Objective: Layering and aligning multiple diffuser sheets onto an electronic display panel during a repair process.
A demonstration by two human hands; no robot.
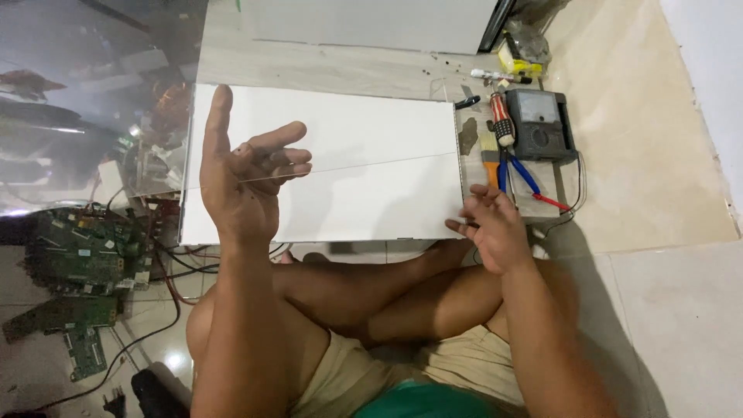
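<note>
The person sits cross-legged on the floor, lifting a clear sheet [155, 116] off a white panel [348, 155] that lies flat on a low wooden board [325, 66]. The left hand [240, 182] is raised, thumb up and fingers pinched on the clear sheet's edge. The right hand [491, 224] rests half-open at the panel's near right corner, gripping nothing that shows. This looks like the peeling-apart step; the next move calls for steady, even support so the sheet does not bend. A meter [542, 122] and pliers [518, 174] lie just right.
</note>
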